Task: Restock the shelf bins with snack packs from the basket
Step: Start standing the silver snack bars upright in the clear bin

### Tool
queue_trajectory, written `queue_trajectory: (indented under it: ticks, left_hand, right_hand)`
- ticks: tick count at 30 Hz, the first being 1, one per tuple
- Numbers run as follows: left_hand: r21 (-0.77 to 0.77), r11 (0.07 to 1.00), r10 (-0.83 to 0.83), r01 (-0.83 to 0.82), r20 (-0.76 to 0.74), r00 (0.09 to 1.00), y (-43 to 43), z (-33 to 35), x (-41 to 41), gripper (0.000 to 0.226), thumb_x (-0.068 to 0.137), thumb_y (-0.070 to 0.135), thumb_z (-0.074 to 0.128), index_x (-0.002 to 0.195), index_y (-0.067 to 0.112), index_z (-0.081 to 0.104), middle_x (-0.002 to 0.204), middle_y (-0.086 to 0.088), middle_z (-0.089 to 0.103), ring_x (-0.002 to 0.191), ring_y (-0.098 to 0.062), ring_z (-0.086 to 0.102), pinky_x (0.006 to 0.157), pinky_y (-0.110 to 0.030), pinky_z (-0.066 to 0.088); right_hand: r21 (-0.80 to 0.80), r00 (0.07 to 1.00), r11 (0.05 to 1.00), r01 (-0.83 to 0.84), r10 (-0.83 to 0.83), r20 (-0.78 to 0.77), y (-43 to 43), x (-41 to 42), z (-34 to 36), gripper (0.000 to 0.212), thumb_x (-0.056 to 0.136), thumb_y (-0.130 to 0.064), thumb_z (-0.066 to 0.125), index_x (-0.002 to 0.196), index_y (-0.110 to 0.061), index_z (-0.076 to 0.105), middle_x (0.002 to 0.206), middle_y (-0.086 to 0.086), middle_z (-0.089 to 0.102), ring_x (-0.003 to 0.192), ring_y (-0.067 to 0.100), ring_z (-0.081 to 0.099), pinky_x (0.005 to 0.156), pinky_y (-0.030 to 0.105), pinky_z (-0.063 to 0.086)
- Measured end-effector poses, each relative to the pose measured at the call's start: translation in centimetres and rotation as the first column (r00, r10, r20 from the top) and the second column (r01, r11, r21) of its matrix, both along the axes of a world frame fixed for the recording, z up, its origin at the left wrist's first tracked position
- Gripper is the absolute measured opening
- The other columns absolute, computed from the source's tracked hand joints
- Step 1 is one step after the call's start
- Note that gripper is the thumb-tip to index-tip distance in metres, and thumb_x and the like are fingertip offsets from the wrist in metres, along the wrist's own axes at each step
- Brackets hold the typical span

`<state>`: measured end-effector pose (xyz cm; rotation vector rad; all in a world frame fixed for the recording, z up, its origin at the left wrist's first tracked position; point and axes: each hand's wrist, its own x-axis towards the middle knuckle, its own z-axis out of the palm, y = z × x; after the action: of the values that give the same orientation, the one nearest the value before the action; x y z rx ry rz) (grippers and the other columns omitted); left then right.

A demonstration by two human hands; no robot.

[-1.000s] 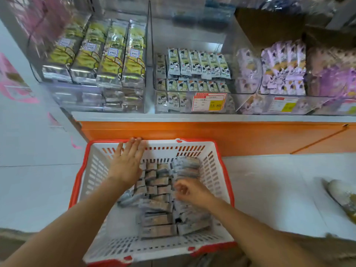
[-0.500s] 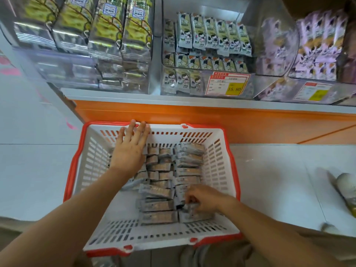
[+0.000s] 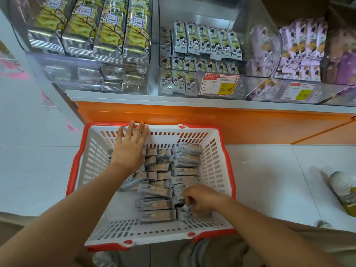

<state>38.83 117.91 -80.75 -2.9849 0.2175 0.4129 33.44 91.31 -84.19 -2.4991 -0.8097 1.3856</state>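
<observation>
**Restock basket at the shelf foot: contents, handling, surroundings**

1. Left bin [image 3: 107, 35]: long green-and-silver packs, stacked high behind a clear front.
2. Basket [image 3: 77, 170]: white with a red rim, on the floor against the orange shelf base [image 3: 192, 116].
3. Left hand [image 3: 131, 149]: fingers straight and spread, tips at the basket's far rim, holding nothing.
4. Snack packs [image 3: 158, 189]: small grey-and-tan foil bars in rough rows across the basket's middle and right.
   - Handling: they look light, with soft walls and slick foil, and the contents are probably brittle.
   - Hold: best taken across the long sides rather than by the crimped ends. Several could go in one grasp.
5. Middle bin [image 3: 202, 41]: cartoon-girl packs, with a price tag [image 3: 219, 85] on its front.
   - Obstacle: the clear front lip means packs must likely go in from above.
   - Whether the grey packs belong here cannot be told.
6. Right hand [image 3: 200, 199]: fingers curled round one pack at the basket's near right corner.
7. Right bin [image 3: 302, 53]: purple packs.
8. Shoe [image 3: 344, 191]: on the floor, well apart from the basket.
</observation>
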Motion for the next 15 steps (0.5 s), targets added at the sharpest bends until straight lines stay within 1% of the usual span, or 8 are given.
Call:
queue_trajectory:
  ticks: [3, 6, 9, 11, 12, 13, 14, 15]
  left_hand:
    - [0.001, 1.000, -0.002, 0.002, -0.020, 1.000, 0.0, 0.4, 0.1, 0.087, 0.099, 0.033, 0.043, 0.146, 0.016, -0.029, 0.162, -0.007, -0.019, 0.148, -0.031, -0.021, 0.117, -0.050, -0.011]
    - [-0.022, 1.000, -0.009, 0.009, -0.033, 0.999, 0.1, 1.0, 0.2, 0.082, 0.099, 0.032, 0.043, 0.154, 0.017, -0.017, 0.163, -0.007, -0.016, 0.148, -0.031, -0.020, 0.118, -0.047, -0.010]
    - [-0.132, 0.991, -0.035, 0.036, 0.010, 0.999, 0.0, 1.8, 0.0, 0.073, 0.098, 0.031, 0.045, 0.157, 0.020, 0.002, 0.165, -0.005, -0.005, 0.150, -0.029, -0.014, 0.120, -0.045, -0.009]
    - [-0.292, 0.954, -0.055, 0.061, 0.029, 0.998, -0.3, 2.3, -0.3, 0.063, 0.099, 0.032, 0.046, 0.155, 0.023, 0.020, 0.164, -0.004, 0.011, 0.151, -0.027, 0.000, 0.121, -0.043, 0.000]
    - [-0.402, 0.914, -0.053, 0.052, 0.009, 0.999, -0.6, 2.8, -0.5, 0.057, 0.100, 0.033, 0.047, 0.153, 0.023, 0.029, 0.161, -0.002, 0.023, 0.149, -0.025, 0.012, 0.120, -0.041, 0.008]
    - [-0.536, 0.844, -0.030, -0.001, -0.050, 0.998, -1.0, 3.4, -0.6, 0.050, 0.101, 0.033, 0.046, 0.150, 0.024, 0.037, 0.156, 0.000, 0.034, 0.145, -0.023, 0.024, 0.117, -0.037, 0.017]
    - [-0.671, 0.733, 0.003, -0.107, -0.153, 0.988, -1.5, 4.2, -0.8, 0.045, 0.102, 0.033, 0.045, 0.146, 0.024, 0.043, 0.151, 0.002, 0.042, 0.139, -0.020, 0.034, 0.112, -0.033, 0.026]
    - [-0.775, 0.583, 0.030, -0.244, -0.280, 0.960, -2.0, 5.0, -0.9, 0.042, 0.103, 0.035, 0.044, 0.144, 0.024, 0.046, 0.146, 0.003, 0.047, 0.134, -0.018, 0.041, 0.105, -0.030, 0.032]
  right_hand:
    - [0.064, 0.993, 0.991, 0.115, -0.116, 0.008, -0.2, 0.6, 0.8, 0.022, 0.081, -0.004, 0.066, 0.092, -0.022, 0.059, 0.100, -0.004, 0.060, 0.090, 0.017, 0.058, 0.079, 0.030, 0.050]
    - [0.193, 0.949, 0.934, 0.299, -0.312, 0.038, -0.2, 1.7, 2.9, 0.029, 0.080, -0.012, 0.073, 0.098, -0.028, 0.056, 0.098, -0.007, 0.061, 0.089, 0.012, 0.060, 0.081, 0.032, 0.055]
    - [0.363, 0.846, 0.787, 0.500, -0.534, -0.008, 0.3, 3.1, 5.8, 0.049, 0.081, -0.008, 0.073, 0.119, -0.031, 0.054, 0.100, -0.009, 0.059, 0.082, 0.004, 0.058, 0.071, 0.022, 0.052]
    - [0.499, 0.771, 0.656, 0.566, -0.636, -0.038, 0.8, 4.0, 7.8, 0.052, 0.080, -0.003, 0.071, 0.124, -0.025, 0.055, 0.111, -0.003, 0.060, 0.081, 0.001, 0.057, 0.067, 0.017, 0.050]
    - [0.562, 0.731, 0.587, 0.582, -0.681, -0.045, 0.9, 4.3, 8.7, 0.050, 0.080, 0.000, 0.070, 0.122, -0.022, 0.058, 0.116, 0.000, 0.060, 0.086, 0.001, 0.059, 0.070, 0.015, 0.050]
    - [0.624, 0.693, 0.520, 0.583, -0.720, -0.047, 1.0, 4.7, 9.6, 0.046, 0.079, 0.003, 0.068, 0.119, -0.019, 0.061, 0.119, 0.001, 0.059, 0.093, 0.001, 0.059, 0.075, 0.015, 0.050]
    - [0.678, 0.661, 0.461, 0.572, -0.749, -0.049, 1.1, 4.9, 10.4, 0.042, 0.079, 0.005, 0.066, 0.115, -0.017, 0.063, 0.118, 0.002, 0.060, 0.097, 0.002, 0.059, 0.079, 0.014, 0.048]
    - [0.719, 0.632, 0.406, 0.564, -0.773, -0.060, 1.1, 5.0, 11.3, 0.039, 0.080, 0.007, 0.063, 0.111, -0.017, 0.064, 0.115, 0.003, 0.061, 0.095, 0.004, 0.059, 0.078, 0.014, 0.047]
